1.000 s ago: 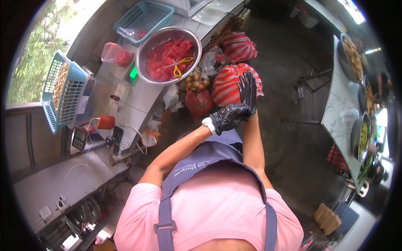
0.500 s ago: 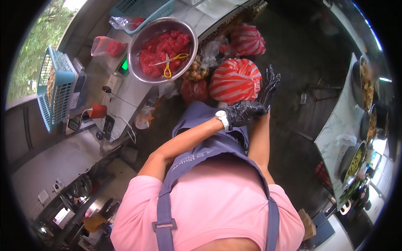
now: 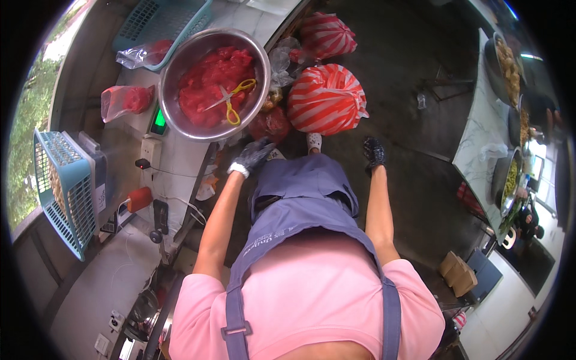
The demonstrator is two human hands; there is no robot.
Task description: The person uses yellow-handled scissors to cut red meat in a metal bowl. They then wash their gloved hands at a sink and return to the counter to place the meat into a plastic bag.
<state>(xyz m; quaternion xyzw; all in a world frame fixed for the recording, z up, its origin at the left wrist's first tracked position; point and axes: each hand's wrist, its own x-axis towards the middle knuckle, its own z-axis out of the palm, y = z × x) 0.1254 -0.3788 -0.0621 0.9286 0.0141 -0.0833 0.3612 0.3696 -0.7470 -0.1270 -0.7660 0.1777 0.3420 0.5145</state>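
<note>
Black gloves cover both hands, which hang apart on either side of my blue-grey apron [image 3: 300,204]. My left hand [image 3: 252,156], smeared slightly by motion, is held open beside the counter's edge, close to a dark red bag [image 3: 271,125]. A white watch band circles that wrist. Over the floor to the right, my right hand [image 3: 374,151] is empty, its fingers loosely apart. Ahead on the counter, a steel bowl [image 3: 170,114] holds red raw meat [image 3: 201,84], and yellow-handled scissors [image 3: 233,112] lie across it.
Red-and-white striped bags [image 3: 327,99] stand on the floor ahead. On the counter [image 3: 171,165] are a bag of meat [image 3: 129,101], a scale with a green display [image 3: 158,123], cables and a blue basket [image 3: 189,30]. A right-hand table [image 3: 471,132] bears several food bowls.
My hands, together at my right wrist before, have separated, the left swinging toward the counter and the right lowering. The view has shifted, so the bowl appears farther left and lower.
</note>
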